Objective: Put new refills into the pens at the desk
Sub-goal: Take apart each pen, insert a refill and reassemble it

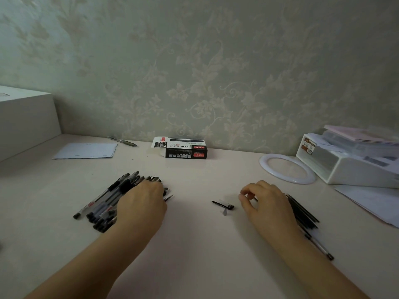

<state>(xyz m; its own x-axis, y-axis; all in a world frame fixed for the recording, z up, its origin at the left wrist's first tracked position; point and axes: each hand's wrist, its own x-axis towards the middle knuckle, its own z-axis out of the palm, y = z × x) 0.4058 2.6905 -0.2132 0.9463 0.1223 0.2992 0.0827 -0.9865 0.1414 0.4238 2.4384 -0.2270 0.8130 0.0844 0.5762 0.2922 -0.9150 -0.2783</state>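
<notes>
Black pens under left hand, refills by right hand

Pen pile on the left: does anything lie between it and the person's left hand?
No. The left hand already rests on the pen pile, with nothing visible between them.
</notes>
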